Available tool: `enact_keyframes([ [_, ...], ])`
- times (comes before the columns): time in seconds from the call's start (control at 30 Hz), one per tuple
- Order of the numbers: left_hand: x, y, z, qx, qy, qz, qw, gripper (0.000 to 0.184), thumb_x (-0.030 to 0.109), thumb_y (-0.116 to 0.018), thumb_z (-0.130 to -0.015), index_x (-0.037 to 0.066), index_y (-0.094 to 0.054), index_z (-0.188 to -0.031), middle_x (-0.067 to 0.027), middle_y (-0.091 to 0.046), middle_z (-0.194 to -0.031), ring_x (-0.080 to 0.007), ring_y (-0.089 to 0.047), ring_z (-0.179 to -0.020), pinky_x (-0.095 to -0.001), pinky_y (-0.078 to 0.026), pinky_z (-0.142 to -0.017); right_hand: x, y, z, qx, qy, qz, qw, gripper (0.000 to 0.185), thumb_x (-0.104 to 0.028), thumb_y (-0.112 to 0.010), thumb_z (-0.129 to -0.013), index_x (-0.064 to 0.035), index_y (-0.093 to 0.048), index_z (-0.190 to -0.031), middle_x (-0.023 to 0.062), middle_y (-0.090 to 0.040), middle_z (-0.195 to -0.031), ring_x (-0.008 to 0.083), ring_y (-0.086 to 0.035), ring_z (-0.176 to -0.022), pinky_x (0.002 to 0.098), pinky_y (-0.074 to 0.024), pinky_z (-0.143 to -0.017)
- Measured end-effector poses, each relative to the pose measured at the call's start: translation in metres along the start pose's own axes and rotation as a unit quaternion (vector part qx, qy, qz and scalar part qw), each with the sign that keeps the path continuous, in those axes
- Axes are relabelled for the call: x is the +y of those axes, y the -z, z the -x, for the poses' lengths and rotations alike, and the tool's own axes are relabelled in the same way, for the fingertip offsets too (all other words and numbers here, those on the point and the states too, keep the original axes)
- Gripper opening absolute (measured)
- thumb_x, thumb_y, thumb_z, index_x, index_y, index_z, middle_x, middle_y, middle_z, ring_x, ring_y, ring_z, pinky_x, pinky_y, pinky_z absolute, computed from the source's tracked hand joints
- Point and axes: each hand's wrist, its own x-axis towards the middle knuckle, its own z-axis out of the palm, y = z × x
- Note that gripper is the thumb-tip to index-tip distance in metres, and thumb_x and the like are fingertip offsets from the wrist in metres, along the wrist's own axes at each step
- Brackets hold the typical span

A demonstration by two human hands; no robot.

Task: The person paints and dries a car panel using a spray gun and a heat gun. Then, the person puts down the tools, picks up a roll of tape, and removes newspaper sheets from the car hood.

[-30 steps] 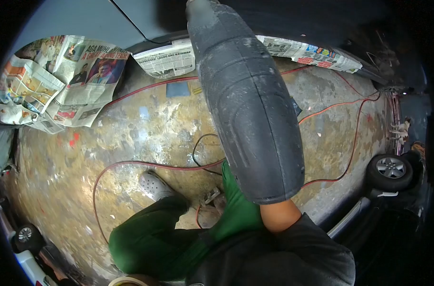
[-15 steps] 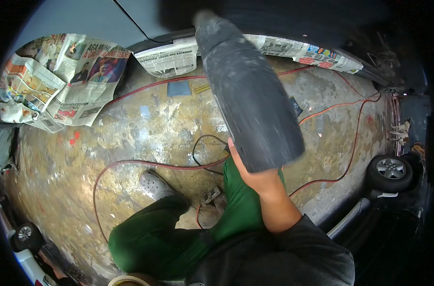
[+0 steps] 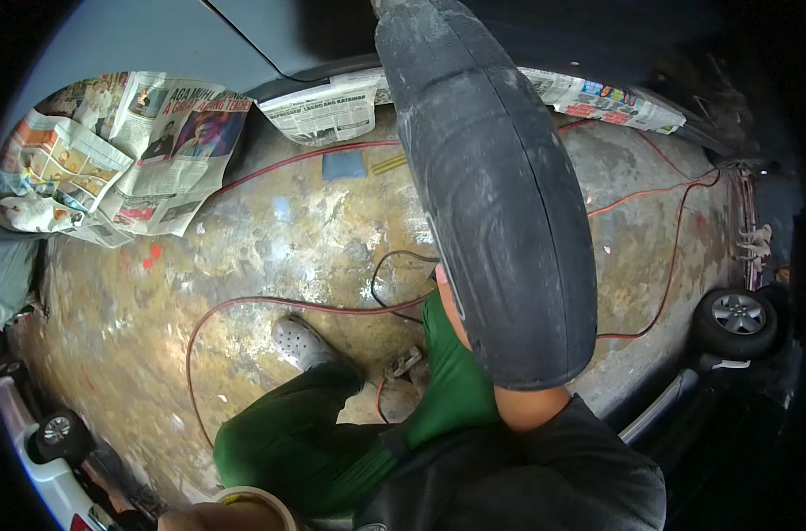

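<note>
A long dark grey piece (image 3: pixel 509 195) fills the middle of the view, close to the camera. It has a rounded lower end, a lengthwise seam and whitish dusty scuffs; I cannot make out its exact kind. Behind its left edge, my right hand (image 3: pixel 452 305) grips it; most of the fingers are hidden. At the bottom edge part of my left hand (image 3: pixel 184 519) shows beside a tape roll (image 3: pixel 275 501), whose ring passes around my skin. The left fingers are out of frame.
A dark vehicle panel (image 3: pixel 314 31) runs along the top, its lower edge masked with newspaper (image 3: pixel 325 119). More newspaper (image 3: pixel 168 146) hangs at left. A red hose (image 3: pixel 270 302) loops over the stained floor. A wheel (image 3: pixel 737 313) stands at right. A blue-grey sheet (image 3: pixel 345 165) lies on the floor.
The dark grey piece has come nearer to the camera and covers more of my right forearm. My left hand and more of the tape roll have come into view at the bottom.
</note>
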Motion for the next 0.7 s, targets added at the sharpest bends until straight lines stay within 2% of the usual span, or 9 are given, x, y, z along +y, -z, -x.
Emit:
enact_keyframes([
  [0.17, -0.006, 0.004, 0.004, -0.001, -0.003, -0.031, 1.000, 0.023, 0.039, -0.058, -0.101, 0.019, -0.049, -0.095, 0.0044, -0.052, -0.083, -0.0099, -0.046, -0.071, -0.0285, -0.040, -0.065, -0.005, -0.002, -0.019, 0.049, -0.029, -0.285, 0.957, 0.039, -0.001, -0.077, -0.084, 0.0041, -0.064, -0.121, 0.0149, -0.067, -0.120, 0.0260, -0.067, -0.102, 0.0362, -0.0513, -0.088],
  [0.27, -0.003, 0.007, 0.002, -0.014, 0.024, -0.059, 0.998, 0.024, 0.039, -0.058, -0.101, 0.018, -0.049, -0.094, 0.0030, -0.052, -0.083, -0.0104, -0.045, -0.070, -0.0288, -0.040, -0.064, -0.005, 0.001, -0.017, 0.025, 0.021, -0.187, 0.982, 0.036, -0.001, -0.076, -0.085, 0.0052, -0.064, -0.118, 0.0152, -0.068, -0.115, 0.0254, -0.066, -0.102, 0.0354, -0.0508, -0.088],
  [0.3, -0.003, 0.012, 0.001, -0.036, 0.027, -0.049, 0.998, 0.024, 0.038, -0.058, -0.101, 0.017, -0.049, -0.094, 0.0021, -0.052, -0.084, -0.0107, -0.046, -0.070, -0.0295, -0.041, -0.060, -0.012, 0.005, -0.016, 0.032, -0.007, -0.165, 0.986, 0.034, -0.001, -0.077, -0.084, 0.0054, -0.063, -0.115, 0.0124, -0.068, -0.106, 0.0243, -0.066, -0.097, 0.0342, -0.0512, -0.084],
  [0.37, -0.002, 0.012, 0.002, -0.032, 0.039, -0.047, 0.998, 0.025, 0.038, -0.057, -0.102, 0.015, -0.049, -0.094, 0.0016, -0.052, -0.085, -0.0113, -0.047, -0.070, -0.0292, -0.042, -0.058, -0.015, 0.013, -0.027, 0.031, -0.002, -0.175, 0.984, 0.029, 0.000, -0.076, -0.084, 0.0044, -0.064, -0.110, 0.0105, -0.067, -0.101, 0.0230, -0.065, -0.092, 0.0335, -0.0512, -0.081],
  [0.47, -0.009, 0.012, 0.006, -0.024, 0.010, -0.074, 0.997, 0.027, 0.039, -0.056, -0.102, 0.013, -0.050, -0.096, 0.0002, -0.053, -0.087, -0.0128, -0.049, -0.072, -0.0293, -0.044, -0.056, -0.004, 0.003, -0.020, 0.035, -0.168, -0.340, 0.924, 0.025, -0.005, -0.072, -0.088, 0.0021, -0.061, -0.109, 0.0085, -0.065, -0.095, 0.0185, -0.063, -0.081, 0.0319, -0.0515, -0.075],
  [0.57, -0.010, 0.013, 0.006, -0.025, -0.002, -0.102, 0.994, 0.028, 0.039, -0.056, -0.102, 0.012, -0.051, -0.101, -0.0014, -0.053, -0.088, -0.0139, -0.051, -0.071, -0.0290, -0.046, -0.055, 0.004, 0.005, -0.025, 0.039, -0.288, -0.493, 0.820, 0.032, -0.020, -0.065, -0.092, 0.0021, -0.057, -0.115, 0.0125, -0.065, -0.093, 0.0161, -0.061, -0.075, 0.0304, -0.0516, -0.065],
  [0.67, -0.012, 0.012, 0.006, -0.043, -0.005, -0.122, 0.992, 0.029, 0.040, -0.055, -0.102, 0.011, -0.052, -0.107, -0.0027, -0.053, -0.088, -0.0144, -0.051, -0.071, -0.0290, -0.046, -0.054, 0.015, 0.017, -0.038, 0.026, -0.269, -0.534, 0.801, 0.034, -0.021, -0.063, -0.093, 0.0023, -0.056, -0.116, 0.0157, -0.065, -0.095, 0.0171, -0.061, -0.071, 0.0303, -0.0510, -0.062],
  [0.7, -0.014, 0.012, 0.007, -0.052, -0.008, -0.127, 0.991, 0.030, 0.040, -0.055, -0.102, 0.011, -0.053, -0.109, -0.0031, -0.053, -0.088, -0.0145, -0.051, -0.071, -0.0291, -0.046, -0.053, 0.022, 0.018, -0.038, 0.017, -0.273, -0.537, 0.798, 0.035, -0.021, -0.064, -0.094, 0.0022, -0.055, -0.118, 0.0186, -0.066, -0.101, 0.0169, -0.061, -0.069, 0.0291, -0.0506, -0.061],
])
